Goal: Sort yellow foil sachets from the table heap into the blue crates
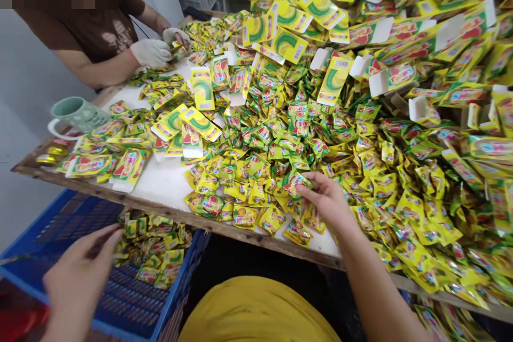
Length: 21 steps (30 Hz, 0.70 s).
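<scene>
My right hand (326, 197) is closed in a pinch on a small green wrapped packet (295, 185) with a red fruit print, just above the heap on the table. Around it lie many similar green packets (260, 165) and yellow packets (244, 216). My left hand (82, 264) is over the blue plastic basket (136, 299), beside the filled yellow-green packs (160, 251) inside it. Motion smears its curled fingers, and whether anything is between them is unclear.
Open yellow cardboard boxes (336, 77) are piled at the back right. More boxes (130, 168) lie near a green mug (76, 115) at the left. Across the table, a co-worker's gloved hands (152, 53) hold a pack. The wooden table edge (168, 208) runs above the basket.
</scene>
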Motion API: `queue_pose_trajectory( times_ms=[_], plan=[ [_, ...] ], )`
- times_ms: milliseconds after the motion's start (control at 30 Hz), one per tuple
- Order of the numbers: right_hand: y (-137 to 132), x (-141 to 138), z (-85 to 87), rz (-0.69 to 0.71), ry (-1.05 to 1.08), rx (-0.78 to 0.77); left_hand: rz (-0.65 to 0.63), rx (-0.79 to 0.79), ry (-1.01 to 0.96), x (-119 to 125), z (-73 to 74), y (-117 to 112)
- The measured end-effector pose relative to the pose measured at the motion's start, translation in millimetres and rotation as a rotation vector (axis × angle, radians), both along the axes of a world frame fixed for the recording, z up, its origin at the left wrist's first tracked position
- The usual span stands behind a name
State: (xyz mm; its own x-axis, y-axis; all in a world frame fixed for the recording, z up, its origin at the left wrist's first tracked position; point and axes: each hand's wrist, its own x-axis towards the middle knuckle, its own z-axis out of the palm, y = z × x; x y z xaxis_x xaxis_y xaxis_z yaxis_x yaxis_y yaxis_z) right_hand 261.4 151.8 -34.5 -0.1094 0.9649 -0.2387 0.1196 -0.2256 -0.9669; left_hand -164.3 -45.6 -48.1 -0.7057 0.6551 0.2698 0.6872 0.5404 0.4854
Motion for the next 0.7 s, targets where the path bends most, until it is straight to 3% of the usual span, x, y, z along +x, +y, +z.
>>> queue_pose_trajectory(
  times_ms=[33,100,167,233,300,433,533,700],
  plan=[
    [0,-6,1.7,-0.021,0.056,-0.045,-0.043,0.08,-0.066,27,5.3,17],
    [0,-14,2.9,-0.061,0.136,-0.094,-0.261,0.209,-0.219,87,17.7,56],
    [-2,-18,0.8,-0.101,0.207,-0.131,-0.543,0.196,-0.429,140,27.5,91],
    [-6,-23,-4.9,-0.163,0.257,-0.167,-0.789,0.204,-0.527,180,30.7,118],
    [-11,-30,-13.3,-0.239,0.262,-0.178,-0.947,0.205,-0.543,208,26.9,141],
    [-19,-42,-28.9,-0.328,0.208,-0.136,-1.078,-0.043,-0.406,242,11.7,180],
    [-21,-40,-32.2,-0.298,0.191,-0.143,-1.101,-0.255,-0.284,256,7.4,200],
    [-27,-24,-30.0,-0.236,0.101,-0.177,-1.147,-0.298,-0.233,254,15.0,201]
  ],
)
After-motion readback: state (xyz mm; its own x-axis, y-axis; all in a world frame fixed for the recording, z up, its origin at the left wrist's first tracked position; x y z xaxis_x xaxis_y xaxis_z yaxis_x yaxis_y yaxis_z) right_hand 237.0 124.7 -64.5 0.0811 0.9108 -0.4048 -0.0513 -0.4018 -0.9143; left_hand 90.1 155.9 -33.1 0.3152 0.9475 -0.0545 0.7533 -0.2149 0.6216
